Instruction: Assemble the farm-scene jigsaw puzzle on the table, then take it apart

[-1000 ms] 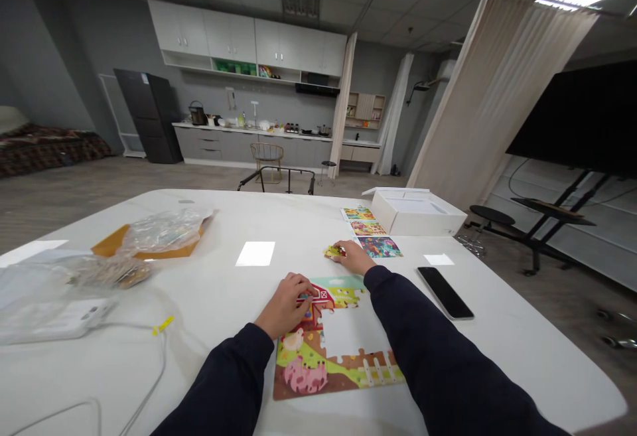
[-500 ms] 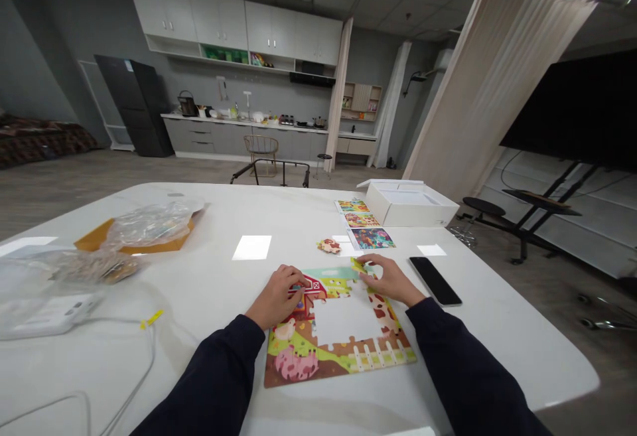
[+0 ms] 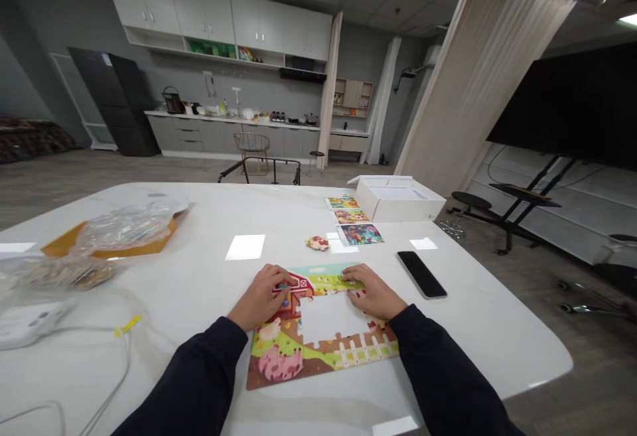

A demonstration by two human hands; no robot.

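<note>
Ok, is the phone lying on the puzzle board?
No, the phone lies apart from the puzzle board, on the table to its right.

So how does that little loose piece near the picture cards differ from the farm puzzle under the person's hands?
The loose jigsaw piece is far smaller than the farm jigsaw puzzle. The piece lies alone on the white table, untouched, while the puzzle sits under the left hand and right hand. The puzzle has a blank white gap; the piece is one small shape. Both are flat and colourfully printed.
</note>
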